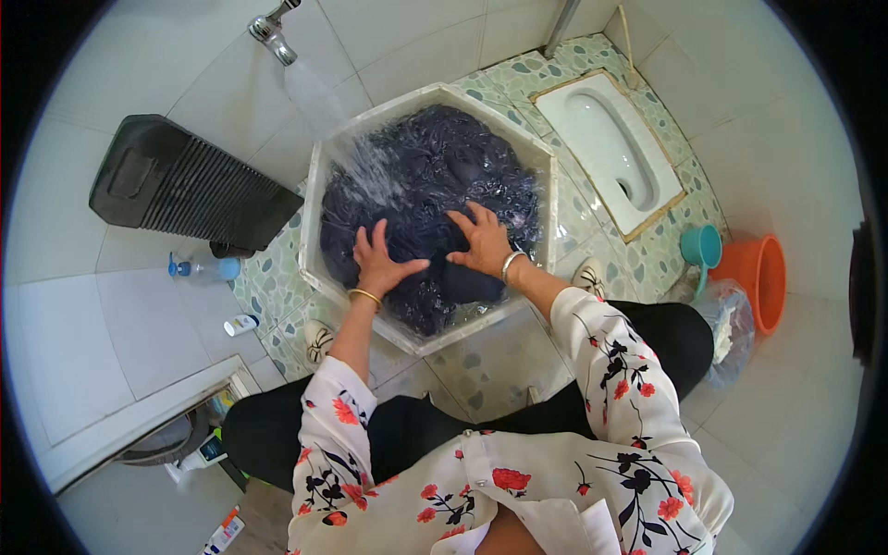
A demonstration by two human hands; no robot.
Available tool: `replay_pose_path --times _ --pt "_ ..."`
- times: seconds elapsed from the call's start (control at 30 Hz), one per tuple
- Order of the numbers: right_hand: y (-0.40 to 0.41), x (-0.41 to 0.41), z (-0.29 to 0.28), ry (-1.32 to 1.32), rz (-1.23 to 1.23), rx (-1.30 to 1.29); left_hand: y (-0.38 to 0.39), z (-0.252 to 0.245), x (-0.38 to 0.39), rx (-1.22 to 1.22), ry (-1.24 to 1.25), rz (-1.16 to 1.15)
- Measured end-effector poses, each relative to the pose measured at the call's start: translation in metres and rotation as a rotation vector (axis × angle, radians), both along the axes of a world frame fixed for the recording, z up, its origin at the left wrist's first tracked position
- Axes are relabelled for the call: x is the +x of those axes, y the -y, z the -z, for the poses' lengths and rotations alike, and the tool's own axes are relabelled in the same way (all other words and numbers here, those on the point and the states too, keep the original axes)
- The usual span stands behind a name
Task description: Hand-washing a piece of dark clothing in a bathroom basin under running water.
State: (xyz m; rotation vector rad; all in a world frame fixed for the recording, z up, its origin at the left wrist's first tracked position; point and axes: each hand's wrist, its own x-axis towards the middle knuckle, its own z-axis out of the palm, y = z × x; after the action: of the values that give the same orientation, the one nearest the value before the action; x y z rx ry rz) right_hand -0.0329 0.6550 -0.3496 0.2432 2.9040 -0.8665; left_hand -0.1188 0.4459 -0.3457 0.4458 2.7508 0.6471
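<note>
A hexagonal white basin (547, 201) on the tiled floor is filled with dark cloth (444, 152) in water. From a metal tap (275, 43) on the wall, water pours onto the cloth at the basin's upper left. My left hand (383, 260), with a gold-coloured bangle, is over the lower left part of the cloth, fingers spread. To its right, my right hand (483, 243), with a silver-coloured bangle, has its fingers spread over the cloth too. Neither hand grips anything; whether the fingertips touch the cloth I cannot tell.
A black ribbed washboard (201, 184) leans at the left wall, above a clear pump bottle (205, 268) and a white bottle (241, 325). On the right are a squat toilet (610, 149), a teal dipper (701, 247), an orange bucket (769, 284) and a plastic bag (737, 347).
</note>
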Motion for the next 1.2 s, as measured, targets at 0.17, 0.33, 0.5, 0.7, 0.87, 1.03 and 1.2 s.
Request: replay_pose_path --times 0.17,0.33,0.5,0.7,0.87,1.03,1.2 --pt "0.014 -0.031 0.04 0.221 -0.156 0.19 -0.032 0.038 0.007 -0.229 0.175 0.078" --pt "0.003 -0.059 0.063 0.449 -0.205 0.221 -0.039 0.07 -0.02 -0.345 0.173 0.224" --pt "-0.014 -0.108 0.089 0.59 -0.227 0.169 -0.058 0.074 -0.079 -0.417 0.288 0.284" --pt "-0.049 -0.131 0.133 0.54 -0.094 -0.098 -0.083 0.096 -0.126 -0.305 0.344 0.363" --pt "-0.03 -0.134 0.104 0.46 -0.069 -0.111 -0.069 0.11 -0.131 -0.252 0.303 0.384" --pt "-0.032 -0.109 0.116 0.333 -0.021 -0.172 -0.072 0.086 -0.102 -0.208 0.126 0.419" --pt "-0.007 -0.065 0.069 0.12 0.036 -0.008 -0.045 0.045 -0.044 -0.226 -0.01 0.325"
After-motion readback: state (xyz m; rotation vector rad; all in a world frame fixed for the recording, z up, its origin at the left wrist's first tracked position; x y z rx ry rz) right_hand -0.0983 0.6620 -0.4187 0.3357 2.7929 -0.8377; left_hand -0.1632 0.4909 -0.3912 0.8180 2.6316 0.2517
